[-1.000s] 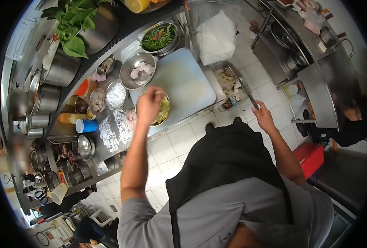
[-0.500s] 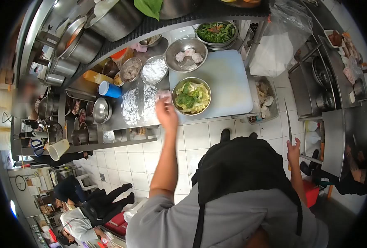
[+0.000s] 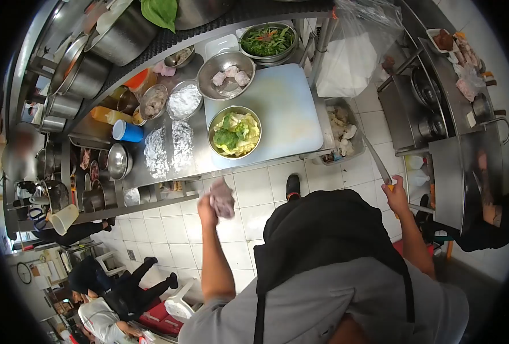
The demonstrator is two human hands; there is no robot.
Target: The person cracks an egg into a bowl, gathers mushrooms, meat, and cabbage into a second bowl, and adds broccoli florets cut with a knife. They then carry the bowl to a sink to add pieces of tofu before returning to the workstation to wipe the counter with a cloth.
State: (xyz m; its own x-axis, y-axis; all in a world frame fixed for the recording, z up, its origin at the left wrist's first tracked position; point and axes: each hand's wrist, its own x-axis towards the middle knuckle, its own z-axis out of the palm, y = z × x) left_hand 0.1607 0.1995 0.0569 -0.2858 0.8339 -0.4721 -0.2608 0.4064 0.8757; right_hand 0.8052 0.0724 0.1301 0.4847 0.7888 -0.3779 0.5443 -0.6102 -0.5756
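Note:
My left hand (image 3: 208,210) grips a crumpled greyish-pink cloth (image 3: 222,198), held over the floor just off the counter's front edge. On the right, my right hand (image 3: 396,195) is wrapped round the orange handle of a long knife (image 3: 376,157), its blade pointing up and left. A steel bowl of broccoli and leafy greens (image 3: 235,133) rests on the left part of the white cutting board (image 3: 291,114). Behind it, a perforated steel bowl (image 3: 225,75) has several pale floured pieces in it. White powder (image 3: 156,153) is spread in two patches on the steel counter.
A bowl of white flour (image 3: 184,101), a blue-lidded container (image 3: 127,132) and a bowl of green vegetables (image 3: 268,41) stand around the counter. Below its right end sits a bin of scraps (image 3: 341,131). Co-workers are at lower left (image 3: 102,315) and at far right (image 3: 489,221).
The cloth in my left hand has come off the counter and down toward my body. My right hand and the knife have moved slightly left and up, and the view has shifted right.

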